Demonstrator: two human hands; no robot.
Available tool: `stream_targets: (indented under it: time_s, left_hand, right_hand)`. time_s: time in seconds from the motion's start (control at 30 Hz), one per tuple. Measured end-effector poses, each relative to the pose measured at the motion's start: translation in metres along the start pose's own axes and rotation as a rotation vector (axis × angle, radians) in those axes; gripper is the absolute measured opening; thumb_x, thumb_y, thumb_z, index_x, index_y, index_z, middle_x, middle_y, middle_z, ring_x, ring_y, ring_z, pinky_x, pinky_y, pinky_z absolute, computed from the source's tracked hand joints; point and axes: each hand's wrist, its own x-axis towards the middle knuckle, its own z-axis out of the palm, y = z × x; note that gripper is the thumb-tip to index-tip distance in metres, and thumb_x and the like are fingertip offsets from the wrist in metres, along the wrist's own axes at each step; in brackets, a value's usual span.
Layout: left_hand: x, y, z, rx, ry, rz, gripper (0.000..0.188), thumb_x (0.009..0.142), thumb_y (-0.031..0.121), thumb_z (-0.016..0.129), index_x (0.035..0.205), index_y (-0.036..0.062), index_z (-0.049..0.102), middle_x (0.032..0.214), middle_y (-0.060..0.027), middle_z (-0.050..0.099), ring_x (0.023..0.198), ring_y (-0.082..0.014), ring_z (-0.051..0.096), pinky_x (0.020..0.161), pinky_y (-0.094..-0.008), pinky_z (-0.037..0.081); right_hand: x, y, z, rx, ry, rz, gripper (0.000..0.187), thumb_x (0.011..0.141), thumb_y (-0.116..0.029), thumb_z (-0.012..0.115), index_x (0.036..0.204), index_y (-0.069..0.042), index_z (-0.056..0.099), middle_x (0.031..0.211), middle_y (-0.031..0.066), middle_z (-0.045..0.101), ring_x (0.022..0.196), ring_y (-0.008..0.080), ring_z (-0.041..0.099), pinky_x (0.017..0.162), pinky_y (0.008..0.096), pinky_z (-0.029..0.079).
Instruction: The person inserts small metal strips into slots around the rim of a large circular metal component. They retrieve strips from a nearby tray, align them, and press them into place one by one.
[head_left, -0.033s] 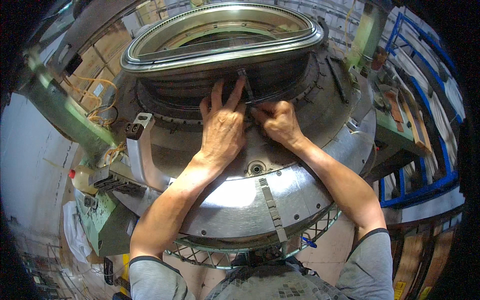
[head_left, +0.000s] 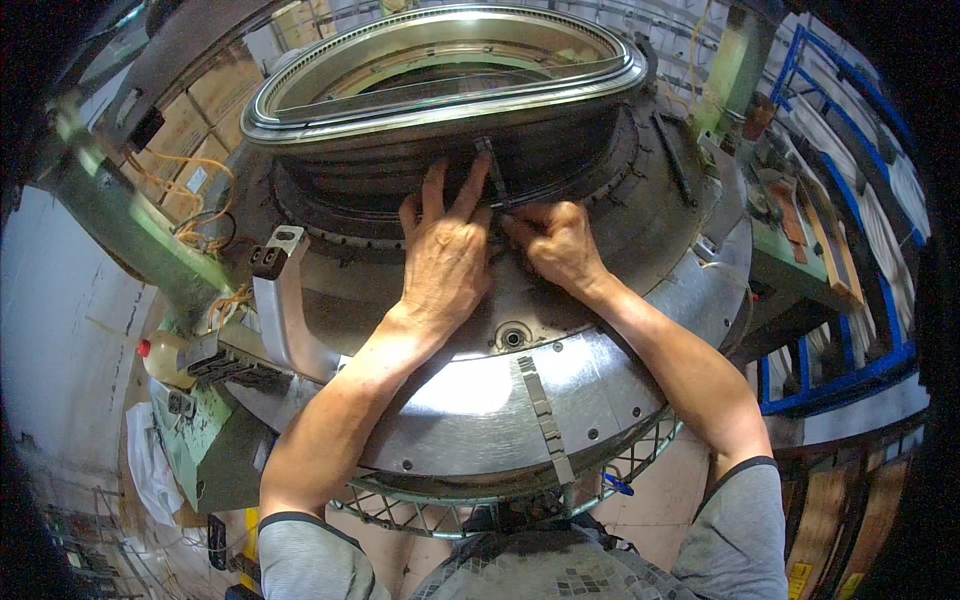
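Observation:
My left hand [head_left: 445, 262] lies against the dark side wall of a round metal machine cylinder [head_left: 360, 178], its fingers stretched out and spread. One fingertip touches or nearly touches a narrow metal strip [head_left: 497, 178] standing against that wall. At the strip's lower end my right hand [head_left: 558, 245] is closed in a pinch, and what lies between its fingertips is hidden. A shiny grooved ring [head_left: 445, 118] tops the cylinder. Below my hands spreads a wide, dark round bed with a bright curved metal plate [head_left: 470, 420] along its near edge.
An upright metal bracket [head_left: 280, 310] stands left of my left forearm. Green posts [head_left: 150, 230] rise at the sides. A black rod [head_left: 675, 160] lies on the bed at right. Beyond are a blue rack [head_left: 840, 380], a red-capped bottle [head_left: 168, 360] and orange cables [head_left: 190, 190].

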Motion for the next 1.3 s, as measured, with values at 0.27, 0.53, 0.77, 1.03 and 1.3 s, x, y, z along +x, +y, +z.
stream_targets:
  time_s: [0.27,0.53,0.77,1.03,1.3]
  left_hand:
    - [0.0,0.0,0.001,0.01,0.025,0.006,0.034,0.075,0.015,0.078,0.108,0.0063,0.073,0.164,-0.008,0.032,0.141,-0.0461,0.033,0.104,-0.0651,0.038]
    - [0.0,-0.001,0.0,-0.021,0.036,0.036,0.044,0.065,0.004,0.072,0.109,-0.0037,0.072,0.165,-0.0098,0.03,0.142,-0.0476,0.03,0.101,-0.0616,0.038]
    - [0.001,-0.003,-0.002,0.045,-0.008,0.032,0.038,0.076,0.013,0.076,0.112,0.0045,0.072,0.166,-0.0071,0.03,0.138,-0.0473,0.034,0.101,-0.0666,0.041]
    - [0.002,-0.003,-0.002,0.013,0.042,0.064,0.037,0.064,0.003,0.072,0.1,-0.006,0.072,0.164,-0.012,0.031,0.138,-0.0477,0.035,0.096,-0.0614,0.041]
    - [0.002,-0.003,0.001,-0.017,0.043,0.039,0.037,0.065,0.005,0.074,0.101,-0.0036,0.073,0.166,-0.0083,0.029,0.137,-0.0475,0.035,0.098,-0.0622,0.04]
  right_hand:
    - [0.001,-0.002,0.001,0.033,0.008,-0.007,0.017,0.085,-0.012,0.067,0.093,0.0,0.076,0.089,0.0256,0.072,0.073,0.027,0.074,0.067,0.0388,0.055]
    - [0.001,0.004,0.004,0.032,0.027,-0.031,0.018,0.086,-0.012,0.068,0.095,0.001,0.077,0.084,0.0238,0.072,0.07,0.0233,0.071,0.064,0.0371,0.054]
    - [0.0,0.0,0.004,0.022,0.038,-0.033,0.016,0.087,-0.014,0.069,0.09,0.0,0.077,0.08,0.0227,0.071,0.068,0.0242,0.07,0.062,0.0372,0.054]
    - [0.001,-0.005,0.001,0.007,0.022,-0.007,0.016,0.086,-0.013,0.067,0.087,0.001,0.076,0.082,0.025,0.07,0.067,0.0312,0.073,0.064,0.0405,0.054]
    - [0.0,0.005,0.006,-0.012,0.075,-0.109,0.017,0.089,-0.014,0.07,0.092,0.002,0.077,0.074,0.0238,0.07,0.059,0.0151,0.066,0.056,0.034,0.051]
